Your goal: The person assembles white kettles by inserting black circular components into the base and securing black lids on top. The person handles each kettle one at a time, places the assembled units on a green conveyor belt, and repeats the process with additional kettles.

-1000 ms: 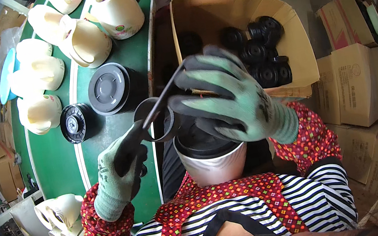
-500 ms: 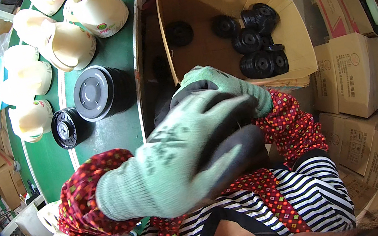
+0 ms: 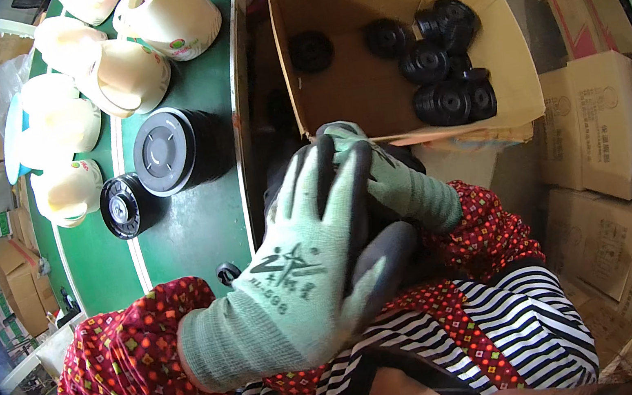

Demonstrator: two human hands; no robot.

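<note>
My left hand [image 3: 295,275], in a pale green glove with a dark palm, lies across the middle. Its fingers stretch out over the right hand, and the thumb stands apart. Behind it is my right hand [image 3: 391,177], gloved alike, with its fingers bent and partly covered. Whatever lies under the two hands is dark and cannot be made out. Left of them on the green table stand a wide black round part with a grey top [image 3: 166,151] and a smaller black ribbed cap [image 3: 123,207]. A small black piece [image 3: 228,273] sits near the left wrist.
Several cream jugs [image 3: 123,77] crowd the far left of the green table [image 3: 183,247]. Beyond my hands an open cardboard box [image 3: 336,8] holds several black round parts [image 3: 424,63]. Closed cartons [image 3: 598,124] are stacked at the right.
My left hand was blurred and more closed over the right; now its fingers are straighter and the thumb is spread. The small black piece by the left wrist has come into view.
</note>
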